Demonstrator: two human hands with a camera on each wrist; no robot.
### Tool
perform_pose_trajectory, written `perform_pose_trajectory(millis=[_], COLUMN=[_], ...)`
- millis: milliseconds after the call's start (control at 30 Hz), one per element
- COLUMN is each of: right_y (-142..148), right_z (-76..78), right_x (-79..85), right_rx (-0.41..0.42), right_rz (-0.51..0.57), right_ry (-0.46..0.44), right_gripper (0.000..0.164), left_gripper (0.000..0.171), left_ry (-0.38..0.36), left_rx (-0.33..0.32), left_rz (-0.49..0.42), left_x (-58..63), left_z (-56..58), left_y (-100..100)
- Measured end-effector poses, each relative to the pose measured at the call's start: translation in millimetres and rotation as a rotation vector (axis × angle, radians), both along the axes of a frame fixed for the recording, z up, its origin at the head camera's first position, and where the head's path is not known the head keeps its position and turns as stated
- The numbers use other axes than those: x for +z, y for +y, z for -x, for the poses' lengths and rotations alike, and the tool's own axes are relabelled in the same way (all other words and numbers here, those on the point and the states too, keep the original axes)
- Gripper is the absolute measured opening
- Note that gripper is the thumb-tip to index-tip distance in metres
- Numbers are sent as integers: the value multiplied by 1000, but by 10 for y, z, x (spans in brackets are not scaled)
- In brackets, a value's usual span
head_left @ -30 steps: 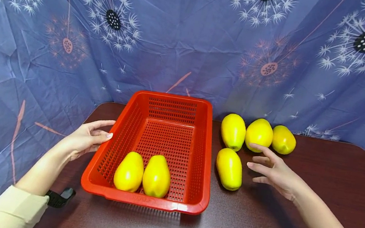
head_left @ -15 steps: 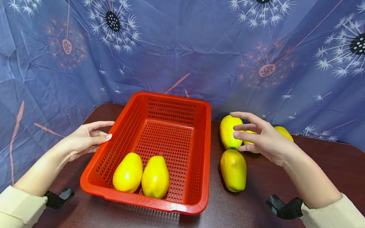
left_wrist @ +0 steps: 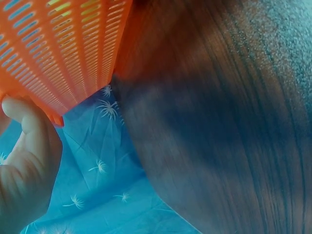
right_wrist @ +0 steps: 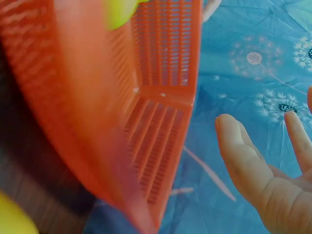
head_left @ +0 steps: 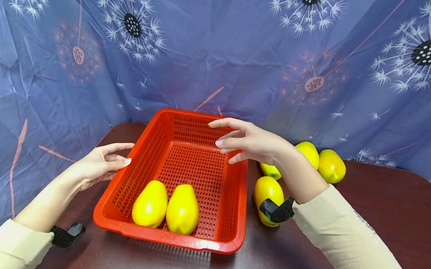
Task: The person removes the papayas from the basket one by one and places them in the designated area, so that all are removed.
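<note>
A red slotted plastic basket [head_left: 207, 244] stands on the table with two yellow, papaya-like fruits [head_left: 183, 209] lying side by side at its near end. My left hand [head_left: 102, 163] holds the basket's left rim, its thumb against the edge in the left wrist view. Across the basket's right rim reaches my right hand [head_left: 253, 141], fingers spread and holding nothing. In the right wrist view its fingers [right_wrist: 234, 139] stand apart from the basket wall. Below the right forearm lies one more yellow fruit [head_left: 267, 189], partly covered by the black wrist camera.
Behind the right forearm, more fruits [head_left: 331, 165] sit in a row, some partly hidden. The dark brown table [head_left: 372, 187] ends at a blue dandelion-print curtain [head_left: 211, 38]. Black wrist cameras [head_left: 68, 234] hang under both sleeves.
My right hand has moved left from beside the loose fruits to over the basket's right side. The nearest loose fruit rocked a little. The left hand stays at the rim.
</note>
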State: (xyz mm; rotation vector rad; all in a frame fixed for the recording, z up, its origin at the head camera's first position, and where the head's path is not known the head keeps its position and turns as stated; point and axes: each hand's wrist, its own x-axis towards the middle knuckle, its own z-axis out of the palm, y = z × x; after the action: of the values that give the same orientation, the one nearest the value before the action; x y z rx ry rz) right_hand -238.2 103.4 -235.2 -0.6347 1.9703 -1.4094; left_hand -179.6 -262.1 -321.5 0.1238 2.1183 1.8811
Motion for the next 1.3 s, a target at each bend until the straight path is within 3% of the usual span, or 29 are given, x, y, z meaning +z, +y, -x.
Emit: perform_pose_trajectory(millis=[267, 733, 1100, 1300], right_y=[-384, -722, -822, -889], right_z=[106, 83, 22, 2], right_x=[-153, -497, -711, -779], right_rx=[52, 131, 283, 318], right_rz=[-40, -100, -391, -451], right_ry=[-46, -213, -214, -238], right_gripper=[48, 45, 51, 41], left_gripper=[64, 65, 64, 63], left_ry=[-8, -8, -19, -7], left_rx=[3, 10, 11, 4], left_rz=[19, 33, 38, 35], left_x=[15, 14, -16, -19], left_z=[-2, -5, -14, -2], left_y=[2, 2, 10, -7])
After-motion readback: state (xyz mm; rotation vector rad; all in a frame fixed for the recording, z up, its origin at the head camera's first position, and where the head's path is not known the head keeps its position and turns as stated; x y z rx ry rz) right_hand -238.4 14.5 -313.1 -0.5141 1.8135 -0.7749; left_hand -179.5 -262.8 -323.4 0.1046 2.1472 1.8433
